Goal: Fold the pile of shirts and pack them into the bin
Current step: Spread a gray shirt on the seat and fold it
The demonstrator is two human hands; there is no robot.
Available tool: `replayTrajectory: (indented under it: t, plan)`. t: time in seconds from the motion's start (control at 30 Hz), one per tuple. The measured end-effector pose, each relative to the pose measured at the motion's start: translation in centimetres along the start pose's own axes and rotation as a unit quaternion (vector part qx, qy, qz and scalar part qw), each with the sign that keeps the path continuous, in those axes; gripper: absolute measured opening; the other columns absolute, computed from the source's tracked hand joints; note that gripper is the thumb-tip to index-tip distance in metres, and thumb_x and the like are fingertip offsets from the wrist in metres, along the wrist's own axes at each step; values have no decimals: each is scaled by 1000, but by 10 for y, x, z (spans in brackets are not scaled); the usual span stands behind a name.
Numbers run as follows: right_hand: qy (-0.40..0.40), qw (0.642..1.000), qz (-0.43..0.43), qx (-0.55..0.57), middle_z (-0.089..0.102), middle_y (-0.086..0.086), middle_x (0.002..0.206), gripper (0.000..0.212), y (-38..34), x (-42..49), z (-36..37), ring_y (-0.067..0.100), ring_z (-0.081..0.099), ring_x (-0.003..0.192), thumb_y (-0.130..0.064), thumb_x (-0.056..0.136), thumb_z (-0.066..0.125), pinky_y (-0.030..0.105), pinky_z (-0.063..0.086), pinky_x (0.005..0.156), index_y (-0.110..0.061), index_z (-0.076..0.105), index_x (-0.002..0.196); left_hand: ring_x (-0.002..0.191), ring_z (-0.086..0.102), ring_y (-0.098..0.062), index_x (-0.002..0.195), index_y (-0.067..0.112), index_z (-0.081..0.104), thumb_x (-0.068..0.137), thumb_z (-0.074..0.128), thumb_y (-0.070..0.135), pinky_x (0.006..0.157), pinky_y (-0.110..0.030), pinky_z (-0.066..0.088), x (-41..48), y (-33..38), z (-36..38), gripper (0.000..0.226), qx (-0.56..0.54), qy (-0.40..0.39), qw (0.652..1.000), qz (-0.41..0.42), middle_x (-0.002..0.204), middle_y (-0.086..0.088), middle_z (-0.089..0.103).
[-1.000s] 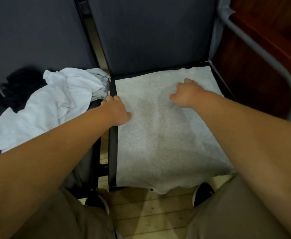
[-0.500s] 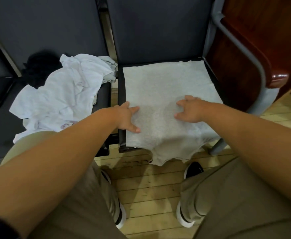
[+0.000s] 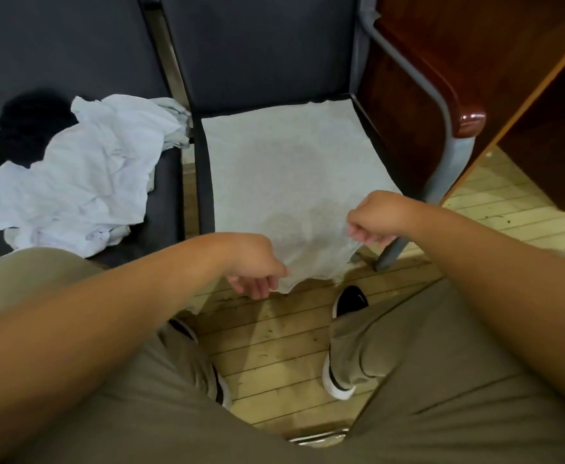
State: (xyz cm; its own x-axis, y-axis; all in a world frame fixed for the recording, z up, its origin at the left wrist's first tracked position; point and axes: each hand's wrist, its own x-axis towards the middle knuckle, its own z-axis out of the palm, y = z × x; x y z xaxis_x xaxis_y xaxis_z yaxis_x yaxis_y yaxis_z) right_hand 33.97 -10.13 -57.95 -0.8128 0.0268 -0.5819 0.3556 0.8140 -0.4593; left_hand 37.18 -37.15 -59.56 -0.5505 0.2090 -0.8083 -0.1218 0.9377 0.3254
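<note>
Left hand [image 3: 254,262] and right hand [image 3: 375,217], fingers curled, each pinch the grey shirt's [image 3: 291,169] near hem on the chair seat [image 3: 205,182]; the dark item [image 3: 30,122] behind the white pile [image 3: 83,175] is indistinct.

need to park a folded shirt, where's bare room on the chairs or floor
Bare: a dark strip of the left seat between the pile of white shirts and the seat's right edge, and the wooden floor in front of the chairs. Crowded: the right seat is mostly under the grey shirt, whose near edge the left hand and right hand pinch.
</note>
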Motion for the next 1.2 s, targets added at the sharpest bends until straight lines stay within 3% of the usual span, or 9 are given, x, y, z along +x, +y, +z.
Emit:
replayTrajectory:
  t: [0.1,0.2,0.27,0.33,0.53,0.73,0.9,1.03,1.2]
  plan:
    - [-159,980,70,94,72,3,88,22,26,4,9,16,58,66,-31,102,60,28,45,60,-16,73,93,83,75,-19,113,12,69,101,62,54,72,-33,62,27,-9,43,44,-18,-44,998,-30,101,-5,78]
    - [-194,968,119,102,72,2,96,18,48,14,24,17,65,77,-31,106,57,32,48,68,-17,66,100,81,64,-18,113,21,55,103,51,60,68,-29,58,47,-17,68,40,22,-21,999,-43,111,-7,68]
    - [-182,971,131,83,69,5,118,21,59,20,39,27,70,106,-36,106,60,39,56,84,-19,60,118,92,62,-19,136,22,55,105,48,59,76,-28,55,60,-22,73,49,0,-1,1000,-28,123,-9,64]
    - [-166,974,140,63,63,9,133,47,70,28,55,34,64,123,-45,103,64,47,56,101,-18,54,140,130,55,-25,164,21,30,107,47,55,104,-30,45,75,-28,72,69,15,32,999,9,156,-9,48]
    - [-54,994,72,-61,49,8,158,102,82,63,95,31,55,135,-64,86,76,38,49,107,-16,31,164,157,27,-24,166,23,28,103,53,58,129,-41,23,113,-50,71,76,-32,76,995,54,171,1,29]
    - [-56,997,50,-23,52,8,155,89,81,77,92,30,53,139,-51,87,82,43,45,116,-11,43,156,158,20,-12,166,33,25,101,63,49,131,-39,16,125,-49,75,77,-177,78,974,122,172,13,24]
    - [-88,993,68,38,50,7,157,85,83,80,95,30,49,143,-28,86,87,44,40,121,-10,44,157,156,28,-11,164,34,31,79,71,75,130,-41,22,129,-54,75,103,-200,87,973,81,168,14,33]
    - [-140,984,107,19,53,10,151,77,83,74,89,32,54,134,-25,92,82,47,47,115,-11,42,157,148,43,-14,158,28,45,90,78,52,126,-41,32,121,-49,73,79,-213,48,973,76,159,11,49]
    - [-256,959,119,36,57,11,148,70,75,53,72,30,64,122,-21,95,79,44,50,103,-13,44,155,118,67,-23,139,15,60,95,76,44,100,-43,60,102,-37,76,55,-257,-12,966,3,133,-3,65]
